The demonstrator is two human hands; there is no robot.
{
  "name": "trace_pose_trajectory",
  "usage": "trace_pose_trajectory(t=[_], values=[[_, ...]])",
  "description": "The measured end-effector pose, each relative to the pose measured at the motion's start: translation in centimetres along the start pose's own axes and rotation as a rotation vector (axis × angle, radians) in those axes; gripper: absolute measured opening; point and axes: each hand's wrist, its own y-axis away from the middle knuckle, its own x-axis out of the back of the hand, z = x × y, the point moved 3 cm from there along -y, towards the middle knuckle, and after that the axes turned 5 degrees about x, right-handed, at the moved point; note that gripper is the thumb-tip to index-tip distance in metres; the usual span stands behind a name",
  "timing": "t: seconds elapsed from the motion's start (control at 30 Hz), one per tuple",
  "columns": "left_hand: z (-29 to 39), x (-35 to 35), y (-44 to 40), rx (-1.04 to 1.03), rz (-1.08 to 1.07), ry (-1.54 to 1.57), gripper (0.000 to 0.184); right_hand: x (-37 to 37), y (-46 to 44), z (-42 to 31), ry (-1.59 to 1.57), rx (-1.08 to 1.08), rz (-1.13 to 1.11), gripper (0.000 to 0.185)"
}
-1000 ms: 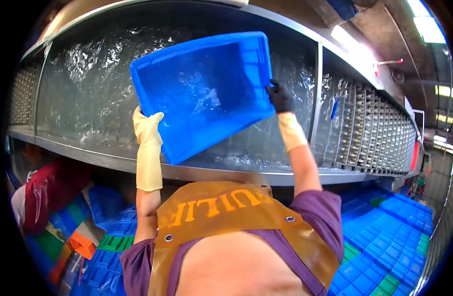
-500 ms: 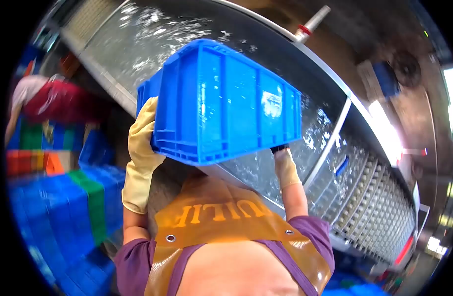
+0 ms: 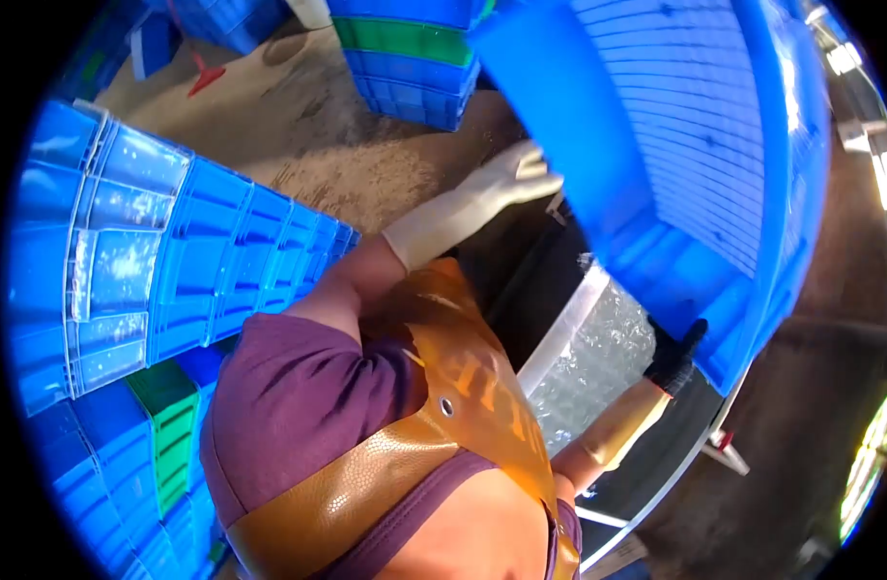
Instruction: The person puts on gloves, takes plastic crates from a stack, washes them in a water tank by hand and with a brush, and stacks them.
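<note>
Floor [image 3: 347, 145] — left hand [image 3: 529, 178] outstretched at crate [image 3: 593, 135]

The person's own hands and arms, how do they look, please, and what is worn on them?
The left hand wears a long, plain cream glove reaching up the forearm. The right hand shows a black glove with a cream cuff below it. The left sleeve is purple and short.
</note>
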Motion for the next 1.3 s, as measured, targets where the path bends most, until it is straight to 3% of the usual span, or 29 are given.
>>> trace_pose_trajectory(t=[0.07, 0.13, 0.2, 0.23, 0.27, 0.3, 0.33, 0.4, 0.47, 0.5, 0.6, 0.7, 0.73, 0.8, 0.83, 0.9, 0.97, 1.03, 1.1, 1.13, 1.17, 1.2, 1.23, 1.27, 1.3], values=[[-6.5, 4.8, -0.4, -0.05, 0.062, 0.202, 0.057, -10.5, 2.5, 1.2, 0.307, -0.318, 0.06, 0.073], [-7.7, 8.3, 3.5, 0.089, 0.489, 0.499, 0.051, -11.4, 1.5, 6.2, 0.399, -0.215, -0.199, 0.065], [-9.1, 13.3, 6.2, -0.022, 0.562, 0.562, 0.045, -11.1, 0.4, 10.0, 0.663, -0.05, -0.37, 0.061], [-10.1, 15.5, 7.4, 0.066, 0.622, 0.559, 0.044, -12.3, 1.3, 10.5, 0.926, 0.256, -0.316, 0.059], [-11.5, 17.8, 8.2, 0.158, 0.678, 0.556, 0.043, -14.2, 1.9, 9.8, 1.458, 0.514, -0.303, 0.064], [-14.2, 20.5, 8.6, 0.219, 0.781, 0.538, 0.04, -14.0, 1.7, 10.8, 1.692, 0.33, -0.219, 0.071], [-17.2, 23.4, 8.7, 0.277, 0.882, 0.515, 0.038, -10.5, 0.1, 13.9, 1.531, 0.017, -0.2, 0.08], [-21.8, 28.4, 8.9, 0.46, 1.075, 0.371, 0.029, -8.7, 0.6, 17.1, 1.823, 0.247, -0.185, 0.087], [-22.1, 30.9, 8.7, 0.671, 1.254, 0.351, 0.022, -10.5, 1.1, 16.8, 1.829, 0.141, -0.03, 0.085], [-23.5, 32.9, 8.5, 0.734, 1.217, 0.323, 0.019, -10.4, 0.8, 17.2, 1.844, 0.132, -0.023, 0.085], [-27.3, 38.3, 7.3, 0.768, 1.348, 0.375, 0.018, -9.4, 0.3, 17.6, 1.735, 0.167, 0.024, 0.084], [-30.9, 42.5, 6.2, 0.617, 1.337, 0.459, 0.026, -9.6, 0.2, 17.7, 1.723, 0.23, 0.066, 0.081], [-31.0, 43.2, 5.6, 0.534, 1.247, 0.507, 0.038, -10.1, 0.2, 17.7, 1.738, 0.219, 0.075, 0.081], [-30.5, 43.3, 5.0, 0.662, 1.242, 0.646, 0.054, -10.8, 0.3, 17.4, 1.732, 0.208, 0.094, 0.08], [-29.0, 42.8, 4.6, 0.898, 1.211, 0.416, 0.067, -10.7, 0.2, 17.5, 1.676, 0.216, 0.094, 0.079], [-28.0, 41.8, 5.4, 1.056, 0.981, 0.184, 0.046, -11.1, 0.0, 17.5, 1.737, 0.225, 0.125, 0.08], [-25.2, 38.8, 5.7, 1.106, 0.905, 0.115, 0.037, -11.5, 0.2, 17.3, 1.736, 0.217, 0.139, 0.081], [-26.9, 36.8, 6.3, 0.865, 0.902, 0.056, 0.032, -11.3, 0.0, 17.1, 1.79, 0.215, 0.143, 0.083], [-27.3, 33.9, 7.5, 0.777, 0.794, 0.122, 0.026, -8.6, -0.1, 17.3, 1.716, 0.268, 0.103, 0.083], [-25.6, 32.7, 7.4, 0.862, 0.524, 0.096, 0.024, -8.4, -0.2, 17.6, 1.647, 0.315, 0.067, 0.084], [-23.3, 30.8, 7.9, 0.725, 0.421, 0.173, 0.015, -8.5, 0.2, 17.5, 1.622, 0.43, 0.067, 0.087], [-18.1, 28.0, 8.4, 0.556, 0.378, 0.038, 0.015, -7.6, 0.2, 18.0, 1.331, 0.407, 0.106, 0.093], [-18.0, 27.1, 9.1, 0.529, 0.393, 0.165, 0.02, -10.1, 1.6, 16.6, 1.022, 0.308, 0.121, 0.096], [-12.4, 25.0, 9.4, 0.407, 0.318, 0.289, 0.024, -10.3, 1.7, 16.4, 1.006, 0.356, 0.092, 0.096], [-5.4, 21.9, 9.7, 0.319, 0.427, 0.145, 0.029, -10.3, 1.6, 16.4, 1.153, 0.435, 0.056, 0.096]])
